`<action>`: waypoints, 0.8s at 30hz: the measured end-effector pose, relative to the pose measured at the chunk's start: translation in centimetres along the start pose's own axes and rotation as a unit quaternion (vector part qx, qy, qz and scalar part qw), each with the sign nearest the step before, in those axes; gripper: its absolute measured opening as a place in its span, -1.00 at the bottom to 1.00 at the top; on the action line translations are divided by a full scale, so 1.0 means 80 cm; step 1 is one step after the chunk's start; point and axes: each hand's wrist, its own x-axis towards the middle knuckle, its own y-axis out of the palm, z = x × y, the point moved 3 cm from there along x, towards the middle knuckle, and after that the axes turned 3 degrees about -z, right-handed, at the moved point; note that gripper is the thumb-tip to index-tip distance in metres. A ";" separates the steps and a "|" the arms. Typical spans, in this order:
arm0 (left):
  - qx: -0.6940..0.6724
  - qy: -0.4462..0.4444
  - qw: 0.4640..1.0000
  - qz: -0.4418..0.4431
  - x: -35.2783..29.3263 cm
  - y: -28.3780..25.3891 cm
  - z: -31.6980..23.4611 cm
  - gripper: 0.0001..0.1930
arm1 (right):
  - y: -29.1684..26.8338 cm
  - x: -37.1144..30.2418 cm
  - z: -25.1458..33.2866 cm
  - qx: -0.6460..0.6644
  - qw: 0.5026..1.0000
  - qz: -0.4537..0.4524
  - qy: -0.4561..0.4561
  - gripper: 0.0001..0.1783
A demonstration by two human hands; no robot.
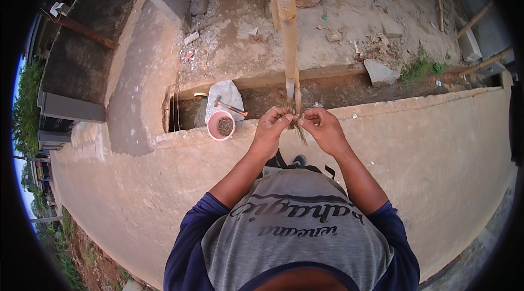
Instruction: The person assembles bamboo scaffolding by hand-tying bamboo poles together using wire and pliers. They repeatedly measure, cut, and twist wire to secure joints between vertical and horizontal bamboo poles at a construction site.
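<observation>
Two bamboo poles [287,34] rise close together in front of me. Dark, hair-like fibre cord [293,106] is wrapped round their lower part, and a loose tail of it hangs below my fingers. On the left of the wrapping my left hand [274,129] pinches a strand between thumb and fingers. My right hand [323,130] pinches the cord from the right side, its thumb close to the left one. Exactly how the strands cross between the fingertips is too small to make out.
A pink bucket [214,128] with dark fibre inside stands left of my left hand. Behind it, a hammer [231,106] lies on a flat grey stone slab [222,93] across the ditch [338,89]. The concrete path's edge runs along the ditch; another stone [381,72] sits farther right.
</observation>
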 end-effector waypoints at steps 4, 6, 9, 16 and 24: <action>0.042 0.030 0.998 -0.036 -0.006 0.005 0.003 -0.86 | 0.005 -0.002 0.002 0.081 0.995 0.041 0.030 -0.61; 0.072 0.044 0.995 -0.046 -0.009 0.003 0.003 -0.85 | 0.017 -0.004 0.001 0.183 0.982 0.036 -0.008 -0.65; 0.105 0.048 0.992 -0.047 -0.014 -0.003 0.005 -0.85 | 0.026 -0.005 -0.005 0.283 0.958 0.047 0.005 -0.67; 0.122 0.052 0.990 -0.043 -0.021 -0.002 0.016 -0.86 | 0.025 -0.013 -0.006 0.318 0.947 0.031 0.030 -0.78; 0.119 0.063 0.990 -0.049 -0.027 0.007 0.012 -0.82 | 0.014 -0.011 -0.031 0.391 0.916 0.055 0.075 -0.83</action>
